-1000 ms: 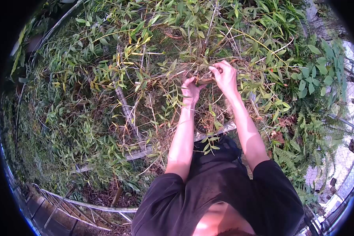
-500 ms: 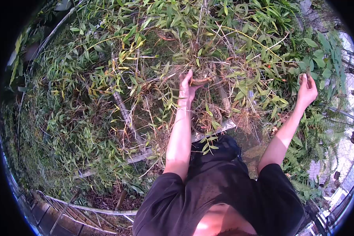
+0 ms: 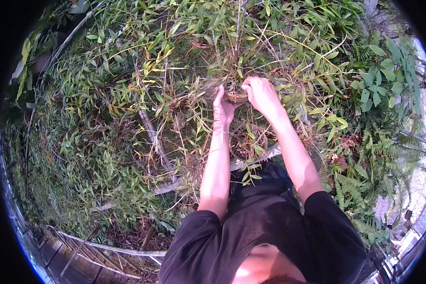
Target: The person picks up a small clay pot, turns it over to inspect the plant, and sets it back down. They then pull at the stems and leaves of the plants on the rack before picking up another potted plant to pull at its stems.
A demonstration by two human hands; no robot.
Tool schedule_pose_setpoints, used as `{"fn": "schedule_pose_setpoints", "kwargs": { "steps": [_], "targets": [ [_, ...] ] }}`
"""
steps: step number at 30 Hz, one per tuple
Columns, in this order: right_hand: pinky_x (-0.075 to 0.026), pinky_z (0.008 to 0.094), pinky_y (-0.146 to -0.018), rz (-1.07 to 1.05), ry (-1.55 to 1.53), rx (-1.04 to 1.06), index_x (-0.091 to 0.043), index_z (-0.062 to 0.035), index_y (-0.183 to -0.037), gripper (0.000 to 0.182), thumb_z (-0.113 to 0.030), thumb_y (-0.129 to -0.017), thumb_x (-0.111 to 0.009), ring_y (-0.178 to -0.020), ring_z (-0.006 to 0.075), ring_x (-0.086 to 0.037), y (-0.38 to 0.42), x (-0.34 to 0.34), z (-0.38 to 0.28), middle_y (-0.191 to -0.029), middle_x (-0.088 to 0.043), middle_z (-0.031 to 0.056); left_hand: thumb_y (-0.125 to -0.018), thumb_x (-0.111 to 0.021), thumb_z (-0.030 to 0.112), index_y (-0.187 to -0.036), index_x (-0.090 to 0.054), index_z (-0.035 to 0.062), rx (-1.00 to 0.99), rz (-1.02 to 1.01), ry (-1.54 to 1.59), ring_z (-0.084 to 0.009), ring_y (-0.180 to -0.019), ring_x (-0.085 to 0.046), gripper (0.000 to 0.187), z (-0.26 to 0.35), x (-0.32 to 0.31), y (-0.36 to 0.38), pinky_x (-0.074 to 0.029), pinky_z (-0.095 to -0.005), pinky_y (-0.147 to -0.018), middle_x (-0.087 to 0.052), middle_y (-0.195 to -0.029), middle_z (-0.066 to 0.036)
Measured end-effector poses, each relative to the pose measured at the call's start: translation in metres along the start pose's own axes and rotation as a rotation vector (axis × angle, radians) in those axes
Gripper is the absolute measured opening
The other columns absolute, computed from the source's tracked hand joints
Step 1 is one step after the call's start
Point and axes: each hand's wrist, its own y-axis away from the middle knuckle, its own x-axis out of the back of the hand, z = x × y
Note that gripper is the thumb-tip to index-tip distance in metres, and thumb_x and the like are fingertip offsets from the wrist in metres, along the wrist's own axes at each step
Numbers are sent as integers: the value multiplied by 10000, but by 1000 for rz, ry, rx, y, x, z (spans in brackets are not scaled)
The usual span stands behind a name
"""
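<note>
My left hand (image 3: 224, 109) is cupped around the near left side of a brown curved object (image 3: 236, 98), which looks like a pot among the stems. Its thumb points up and its other fingers reach underneath. Just to the right, my right hand (image 3: 262, 96) is closed in a pinch at the object's right edge; whatever lies between its fingertips is too small to make out. Thin dry roots and leafy stems (image 3: 234, 57) rise behind both hands. A leafy sprig (image 3: 251, 173) hangs below them, in front of my body.
Dense leafy plants (image 3: 99, 156) fill the left and far side. A pale rail (image 3: 175, 185) runs across in front of my waist, and a slanting grey pole (image 3: 151, 132) meets it. Ferns (image 3: 364, 173) and a paved strip (image 3: 414, 203) lie on the right.
My right hand has come in from the leaves at the far right to the brown object beside my left hand. The left hand has stayed nearly in place.
</note>
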Motion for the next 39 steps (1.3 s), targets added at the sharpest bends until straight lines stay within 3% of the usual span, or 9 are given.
{"fn": "schedule_pose_setpoints", "kwargs": {
  "steps": [12, 14, 18, 21, 25, 27, 29, 34, 39],
  "targets": [
    [-530, 430, -743, 149, 12, 153, -721, 21, -910, 126, -45, -811, -681, -827, 352, -672, -12, -33, 17, -919, -660, 168, -915, -685, 419, -1146, -491, 181, -33, 58, 2, -323, -1144, -583, 385, -3, 0, 7, -410, -724, -987, -552, -1201, -116],
    [-522, 412, -700, 206, -62, 178, -674, 56, -884, 78, 14, -823, -649, -777, 368, -663, -8, -25, 20, -864, -650, 192, -906, -715, 387, -1290, -393, 202, -59, 28, -17, -334, -1187, -565, 534, -2, -5, 10, -412, -731, -993, -479, -1325, -121],
    [-548, 289, -580, 198, -304, -107, -669, 20, -1054, 151, -26, -918, -621, -630, 136, -699, 6, 18, 11, -781, -716, 114, -879, -754, 376, -1472, -168, 228, -82, 37, -33, -360, -1221, -560, 847, -11, 0, 5, -437, -732, -971, -437, -1381, -141],
    [-534, 232, -569, 204, -391, -296, -665, 16, -1065, 149, -94, -969, -635, -636, 106, -675, 16, 53, 11, -741, -703, 82, -864, -775, 375, -1485, -229, 226, -66, 61, -8, -261, -1028, -600, 840, -14, 3, 4, -516, -625, -850, -526, -1166, -81],
    [-534, 203, -591, 482, -659, -149, -657, 39, -1083, 195, -122, -972, -648, -734, 118, -703, 35, 116, 49, -939, -730, 137, -855, -781, 405, -1481, -236, 266, -7, 27, 30, -252, -1007, -592, 841, -15, 19, -3, -521, -640, -838, -492, -1157, -73],
    [-573, 282, -676, 977, -263, -228, -631, 48, -1186, 335, -177, -944, -687, -795, 194, -721, 47, 164, 82, -951, -732, 162, -842, -784, 443, -1489, -229, 267, -32, 21, 36, -255, -1047, -578, 871, -17, 27, -6, -489, -672, -882, -473, -1200, -83],
    [-558, 328, -844, 809, 846, -662, -599, 37, -1284, 487, -277, -927, -706, -936, 237, -707, 67, 200, 79, -1068, -715, 181, -827, -783, 486, -1498, -222, 262, -50, 11, 48, -262, -1094, -562, 903, -21, 33, -7, -445, -704, -928, -446, -1256, -93],
    [-539, 302, -701, 353, -161, -108, -712, -10, -1057, 263, -178, -859, -752, -785, 166, -674, 43, 111, 6, -928, -710, 108, -804, -751, 588, -1487, -263, 259, -66, -29, 28, -261, -1111, -591, 901, -26, 35, -3, -356, -734, -1010, -555, -1170, -73],
    [-542, 410, -763, 127, 111, 95, -740, -40, -1018, 265, -239, -843, -734, -837, 309, -698, -12, -7, -3, -870, -708, 130, -836, -744, 538, -1380, -384, 252, -100, -52, -70, -190, -992, -618, 712, -23, 37, 2, -445, -629, -930, -605, -984, 15]
  ]
}}
